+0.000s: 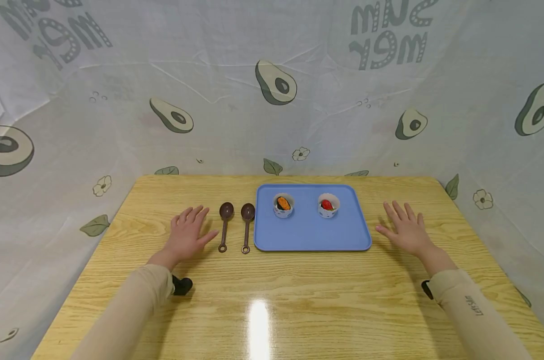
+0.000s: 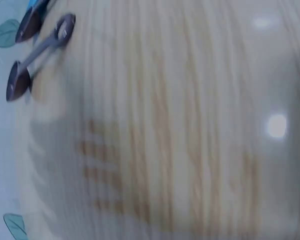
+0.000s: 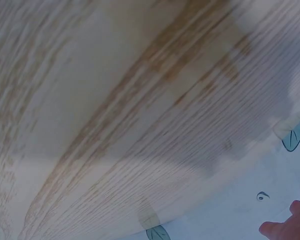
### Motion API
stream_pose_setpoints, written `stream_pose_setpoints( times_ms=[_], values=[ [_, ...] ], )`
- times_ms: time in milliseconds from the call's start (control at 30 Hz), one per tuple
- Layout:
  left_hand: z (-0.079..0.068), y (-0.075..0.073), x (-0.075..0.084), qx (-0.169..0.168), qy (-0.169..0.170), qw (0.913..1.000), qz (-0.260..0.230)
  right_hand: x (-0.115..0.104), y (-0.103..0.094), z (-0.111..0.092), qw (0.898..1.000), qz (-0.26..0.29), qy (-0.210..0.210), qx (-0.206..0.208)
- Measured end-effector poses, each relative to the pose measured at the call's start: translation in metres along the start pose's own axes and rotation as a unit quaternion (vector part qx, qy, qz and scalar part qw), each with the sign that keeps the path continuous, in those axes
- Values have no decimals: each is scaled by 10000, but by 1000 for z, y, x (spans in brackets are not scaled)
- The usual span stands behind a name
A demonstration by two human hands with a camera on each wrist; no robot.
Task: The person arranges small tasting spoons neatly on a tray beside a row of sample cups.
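My left hand hovers over the table with fingers spread, just left of two brown spoons. The nearer spoon and the second spoon lie side by side, bowls toward the back; both also show at the upper left of the left wrist view. On a blue tray stand two small patterned cups. An orange-topped piece, perhaps sushi, sits in the left cup, and a red piece in the right cup. To the tray's right, my right hand is spread and holds nothing; its fingertips appear in the right wrist view.
The wooden table has its back edge against a pale cloth printed with avocados, which also hangs at both sides. A black strap part shows at the left wrist. Light glares off the table's front.
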State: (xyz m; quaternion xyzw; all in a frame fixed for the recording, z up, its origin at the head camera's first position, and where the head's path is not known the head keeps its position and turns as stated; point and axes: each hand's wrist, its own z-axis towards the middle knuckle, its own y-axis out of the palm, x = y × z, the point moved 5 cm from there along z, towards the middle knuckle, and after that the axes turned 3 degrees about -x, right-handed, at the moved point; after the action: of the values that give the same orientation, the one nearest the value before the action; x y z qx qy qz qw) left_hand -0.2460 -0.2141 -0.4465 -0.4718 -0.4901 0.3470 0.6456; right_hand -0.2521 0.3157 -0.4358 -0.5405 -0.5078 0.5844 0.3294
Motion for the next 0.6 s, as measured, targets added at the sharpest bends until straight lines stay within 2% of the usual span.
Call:
stream_pose_setpoints(
  times_ms=[267,400,600],
  values=[
    [9,-1,19,4,-12,9992,-405,-1,2,0,10000,37,-30,-36],
    [15,-1,30,-26,0,9970,-777,-2,2,0,10000,43,-16,-50],
    [22,2,45,-369,-155,9884,-1465,-3,3,1,10000,27,-19,-67]
  ],
)
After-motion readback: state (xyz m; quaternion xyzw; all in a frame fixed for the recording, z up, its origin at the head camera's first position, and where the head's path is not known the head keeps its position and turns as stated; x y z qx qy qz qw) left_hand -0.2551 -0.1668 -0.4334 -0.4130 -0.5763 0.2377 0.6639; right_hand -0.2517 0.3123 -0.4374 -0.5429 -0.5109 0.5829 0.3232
